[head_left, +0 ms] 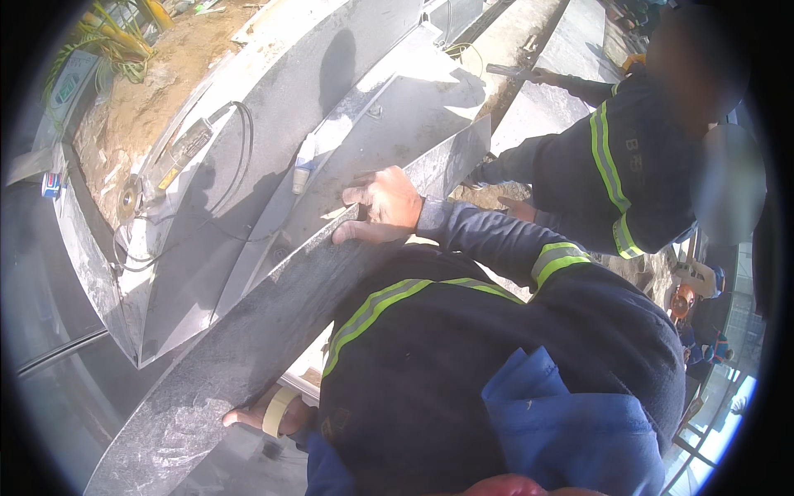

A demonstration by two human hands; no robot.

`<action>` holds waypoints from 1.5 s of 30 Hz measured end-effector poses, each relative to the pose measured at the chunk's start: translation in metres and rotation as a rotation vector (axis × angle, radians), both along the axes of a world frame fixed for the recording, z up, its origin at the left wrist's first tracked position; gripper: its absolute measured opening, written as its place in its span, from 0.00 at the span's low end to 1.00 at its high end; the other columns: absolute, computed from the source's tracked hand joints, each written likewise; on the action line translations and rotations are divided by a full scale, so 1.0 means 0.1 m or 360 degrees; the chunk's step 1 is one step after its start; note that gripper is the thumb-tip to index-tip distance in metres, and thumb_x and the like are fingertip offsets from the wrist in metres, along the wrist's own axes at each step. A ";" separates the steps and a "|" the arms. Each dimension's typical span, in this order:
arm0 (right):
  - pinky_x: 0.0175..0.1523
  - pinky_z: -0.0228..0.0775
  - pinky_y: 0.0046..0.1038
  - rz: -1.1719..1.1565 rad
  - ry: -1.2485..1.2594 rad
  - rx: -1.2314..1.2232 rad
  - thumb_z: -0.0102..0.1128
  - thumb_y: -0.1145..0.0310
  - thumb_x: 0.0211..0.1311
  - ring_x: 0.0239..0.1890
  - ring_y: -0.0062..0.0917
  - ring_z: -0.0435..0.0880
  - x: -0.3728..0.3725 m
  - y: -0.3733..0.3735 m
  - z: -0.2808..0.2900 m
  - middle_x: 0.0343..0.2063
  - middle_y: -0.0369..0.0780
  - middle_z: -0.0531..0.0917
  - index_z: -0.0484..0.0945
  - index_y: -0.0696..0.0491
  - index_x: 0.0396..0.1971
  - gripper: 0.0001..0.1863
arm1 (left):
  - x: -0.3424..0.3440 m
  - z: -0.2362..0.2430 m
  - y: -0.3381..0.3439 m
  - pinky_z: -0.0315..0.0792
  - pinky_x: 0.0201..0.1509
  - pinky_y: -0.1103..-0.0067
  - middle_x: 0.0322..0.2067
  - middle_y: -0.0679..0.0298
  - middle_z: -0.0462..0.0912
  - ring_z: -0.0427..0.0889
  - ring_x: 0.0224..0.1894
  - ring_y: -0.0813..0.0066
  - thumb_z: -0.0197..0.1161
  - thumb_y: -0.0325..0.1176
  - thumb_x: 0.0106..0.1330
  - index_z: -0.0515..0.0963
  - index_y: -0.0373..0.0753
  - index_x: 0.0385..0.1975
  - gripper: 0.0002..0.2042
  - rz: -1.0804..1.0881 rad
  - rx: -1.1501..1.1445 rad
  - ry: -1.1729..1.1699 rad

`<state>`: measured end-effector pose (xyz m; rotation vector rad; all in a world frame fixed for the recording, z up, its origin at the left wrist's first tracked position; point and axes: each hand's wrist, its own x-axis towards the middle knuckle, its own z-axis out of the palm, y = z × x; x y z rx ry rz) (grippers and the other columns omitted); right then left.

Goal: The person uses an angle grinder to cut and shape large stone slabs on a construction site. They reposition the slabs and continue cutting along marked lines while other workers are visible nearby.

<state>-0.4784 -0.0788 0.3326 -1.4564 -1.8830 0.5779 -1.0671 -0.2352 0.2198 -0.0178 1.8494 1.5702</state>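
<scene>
Now the right hand (382, 207) is curled over the upper edge of the long dark stone slab (248, 347), while the left hand (269, 413), wearing a tape roll (277, 411), clasps its lower edge. Beside the slab lie grey stone steps (248, 107) with an angle grinder (178, 153), and a co-worker (612, 174) stands close on the right.

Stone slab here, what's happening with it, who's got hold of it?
A person in a dark jacket with reflective stripes grips a long dark stone slab on its edge. The right hand clasps its upper edge; the left hand, with a tape roll around the wrist, steadies the lower end. A co-worker bends nearby.
</scene>
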 end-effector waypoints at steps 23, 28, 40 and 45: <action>0.24 0.63 0.32 -0.0919 0.0385 0.0328 0.75 0.46 0.56 0.16 0.28 0.74 -0.97 -1.03 0.08 0.16 0.42 0.76 0.81 0.58 0.23 0.27 | 1.80 -0.19 1.02 0.73 0.54 0.68 0.46 0.57 0.82 0.81 0.47 0.65 0.63 0.56 0.71 0.71 0.32 0.63 0.33 -0.1578 0.0848 0.0531; 0.23 0.56 0.28 -0.1048 0.0624 0.0289 0.69 0.46 0.64 0.17 0.16 0.63 -0.69 -1.14 0.23 0.11 0.35 0.67 0.80 0.60 0.24 0.28 | 2.35 1.03 1.21 0.69 0.63 0.68 0.56 0.54 0.78 0.77 0.56 0.65 0.67 0.49 0.70 0.68 0.29 0.65 0.33 -0.1627 0.0987 -0.0030; 0.35 0.63 0.27 -0.1004 0.0964 0.0229 0.57 0.50 0.76 0.29 0.18 0.68 -0.11 -1.07 0.67 0.23 0.32 0.75 0.81 0.58 0.37 0.22 | 3.36 2.52 1.19 0.63 0.71 0.66 0.63 0.49 0.74 0.73 0.64 0.60 0.77 0.47 0.62 0.63 0.27 0.69 0.43 -0.1533 0.1221 0.0705; 0.41 0.68 0.29 -0.1037 0.0356 0.0677 0.55 0.52 0.77 0.33 0.23 0.73 -0.38 -1.08 0.48 0.31 0.37 0.78 0.78 0.57 0.48 0.21 | 3.23 2.27 1.30 0.63 0.72 0.67 0.63 0.46 0.73 0.71 0.66 0.58 0.75 0.54 0.63 0.61 0.24 0.70 0.47 -0.1372 0.1397 0.0747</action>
